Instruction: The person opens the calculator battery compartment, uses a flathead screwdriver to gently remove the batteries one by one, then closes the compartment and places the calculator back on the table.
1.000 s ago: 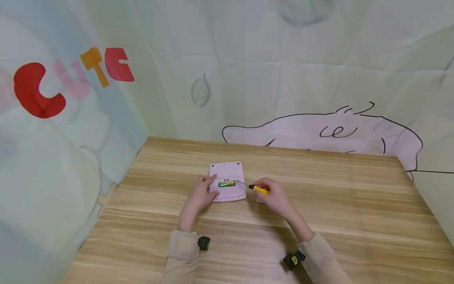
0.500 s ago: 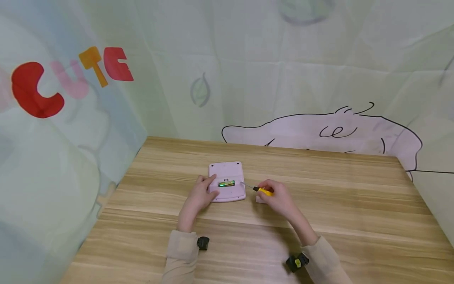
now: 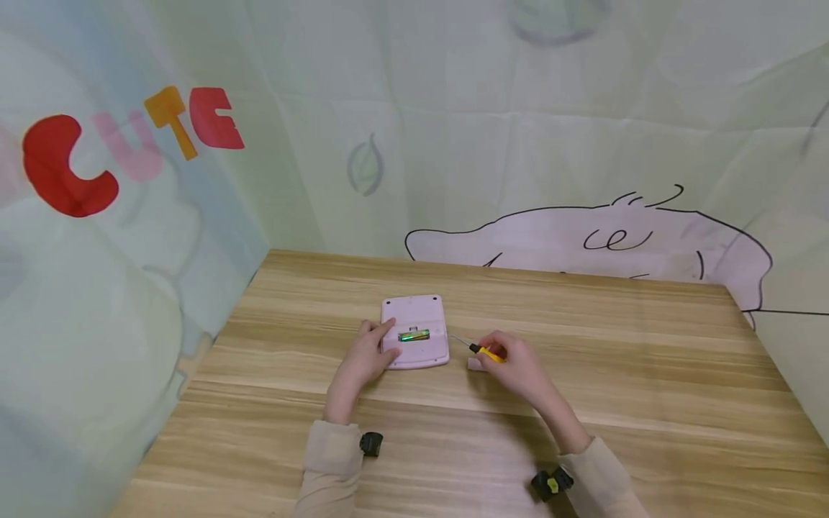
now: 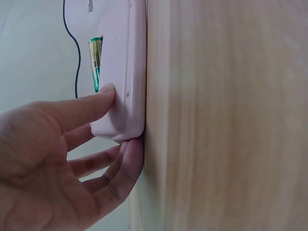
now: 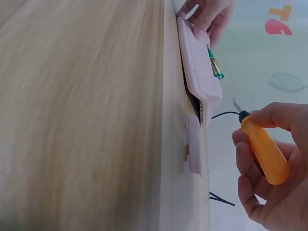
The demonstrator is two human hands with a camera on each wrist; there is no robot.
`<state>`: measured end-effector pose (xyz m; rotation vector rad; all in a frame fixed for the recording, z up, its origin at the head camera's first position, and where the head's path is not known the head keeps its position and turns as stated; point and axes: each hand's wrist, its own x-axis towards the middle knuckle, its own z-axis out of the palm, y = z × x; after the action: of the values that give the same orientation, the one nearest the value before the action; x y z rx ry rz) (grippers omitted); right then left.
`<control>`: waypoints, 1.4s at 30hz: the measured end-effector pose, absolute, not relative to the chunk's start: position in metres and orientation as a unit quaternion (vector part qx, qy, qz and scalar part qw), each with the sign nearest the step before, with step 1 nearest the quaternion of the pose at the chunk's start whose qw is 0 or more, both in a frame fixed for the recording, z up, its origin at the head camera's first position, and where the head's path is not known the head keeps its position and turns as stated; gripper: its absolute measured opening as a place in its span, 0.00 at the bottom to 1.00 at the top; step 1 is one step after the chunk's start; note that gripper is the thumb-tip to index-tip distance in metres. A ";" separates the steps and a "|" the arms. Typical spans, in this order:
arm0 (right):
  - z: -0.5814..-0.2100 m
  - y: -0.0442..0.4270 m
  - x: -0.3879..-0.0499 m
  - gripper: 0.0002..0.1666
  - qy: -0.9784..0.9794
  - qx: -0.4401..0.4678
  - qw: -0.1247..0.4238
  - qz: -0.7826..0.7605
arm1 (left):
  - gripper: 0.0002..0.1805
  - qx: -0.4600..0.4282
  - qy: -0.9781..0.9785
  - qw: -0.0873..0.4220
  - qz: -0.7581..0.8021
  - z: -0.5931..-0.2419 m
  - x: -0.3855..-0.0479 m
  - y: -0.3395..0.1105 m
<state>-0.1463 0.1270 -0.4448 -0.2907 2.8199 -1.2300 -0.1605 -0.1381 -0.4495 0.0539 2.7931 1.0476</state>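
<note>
A pale pink calculator-like device (image 3: pixel 424 352) lies back side up on the table, with a green-and-gold battery (image 3: pixel 414 335) in its open compartment. My left hand (image 3: pixel 361 357) holds the device at its left edge; in the left wrist view the thumb (image 4: pixel 98 103) presses on top and the fingers touch the side. To the right of the device, my right hand (image 3: pixel 523 370) grips a screwdriver (image 5: pixel 264 149) by its yellow handle. The screwdriver's metal tip points toward the device's right edge and stands apart from it.
A small pink battery cover (image 5: pixel 194 147) lies on the wooden table (image 3: pixel 583 403), just right of the device and partly under my right hand in the head view. Printed cloth (image 3: pixel 453 144) hangs behind the table and along its left side.
My right hand has drawn the screwdriver back to the right, away from the battery and past the device's edge. The left hand and the device have stayed in place.
</note>
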 end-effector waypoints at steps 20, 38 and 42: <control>-0.447 0.145 -0.140 0.09 0.922 -0.072 0.023 -0.379 | 0.32 0.021 0.935 0.074 0.346 -0.449 -0.160 -0.138; -0.448 0.163 -0.134 0.08 0.929 -0.083 -0.014 -0.361 | 0.32 0.014 0.933 0.079 0.351 -0.452 -0.161 -0.138; -0.448 0.166 -0.133 0.09 0.929 -0.084 -0.024 -0.359 | 0.32 0.012 0.934 0.077 0.349 -0.452 -0.161 -0.138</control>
<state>-0.1326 0.1663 -0.4485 -0.2669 2.9637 -1.1458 -0.1613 -0.1384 -0.4521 0.0372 2.7974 1.0451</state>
